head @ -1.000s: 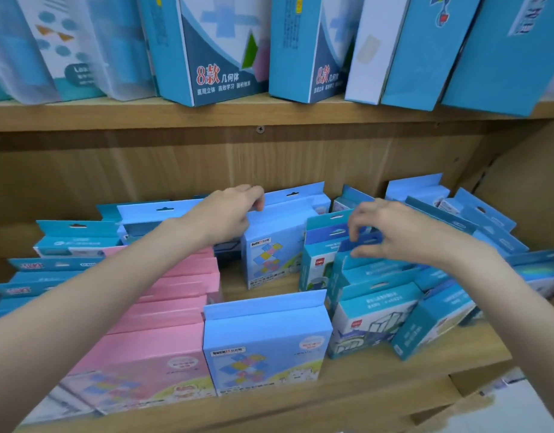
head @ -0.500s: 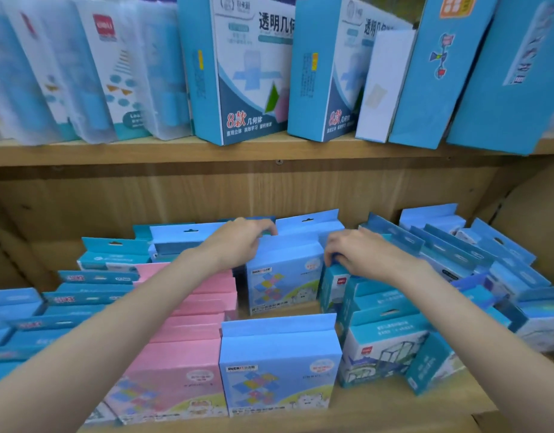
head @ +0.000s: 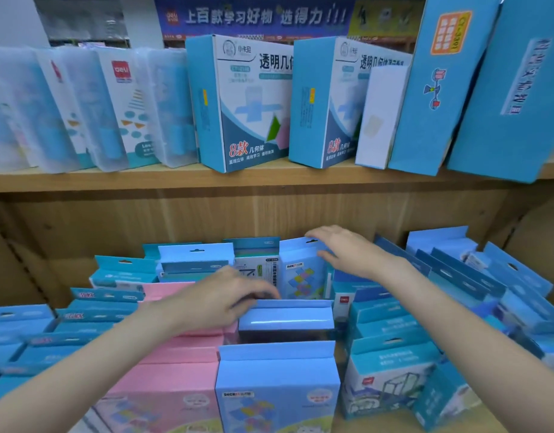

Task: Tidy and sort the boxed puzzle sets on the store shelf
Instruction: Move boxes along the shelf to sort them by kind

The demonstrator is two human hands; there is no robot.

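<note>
On the lower shelf, light-blue puzzle boxes stand one behind another in a middle row. My left hand (head: 225,300) curls its fingers over the top flap of the second light-blue box (head: 286,320). My right hand (head: 341,254) lies with straight fingers on the hang tab of the upright back light-blue box (head: 300,279). The front light-blue box (head: 275,392) stands untouched. A pink box row (head: 176,354) runs to the left of the blue row. Teal boxes (head: 391,367) lean untidily on the right.
Flat teal boxes (head: 23,326) are stacked at the far left. The upper shelf board (head: 176,179) carries tall blue geometry boxes (head: 241,101) and clear plastic cases (head: 107,110). The wooden back panel (head: 144,220) stands close behind the rows.
My left hand left the back light-blue box and came nearer, onto the second one. My right hand moved from the teal boxes onto the back box. The view tilted upward.
</note>
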